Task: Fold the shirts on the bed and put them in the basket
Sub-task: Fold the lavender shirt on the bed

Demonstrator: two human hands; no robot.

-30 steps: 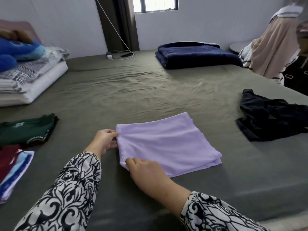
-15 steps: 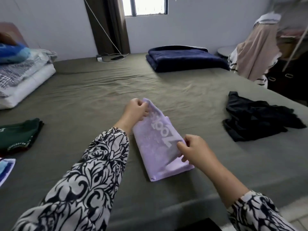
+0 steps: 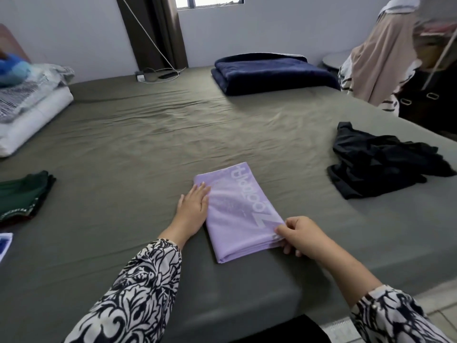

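Folded lilac shirt on olive bed; left hand flat, fingers straight, pressing its edge; right hand pinching near corner.

We are in a home bedroom. Beneath our hands spreads a wide bed under an olive-green fitted sheet. Far beyond our left hand lie stacked pillows and bedding; straight ahead hang dark curtains beside a window, with a charger cable at the wall. Beyond our right hand sits a folded navy blanket, and farther right garments hang over dark furniture.
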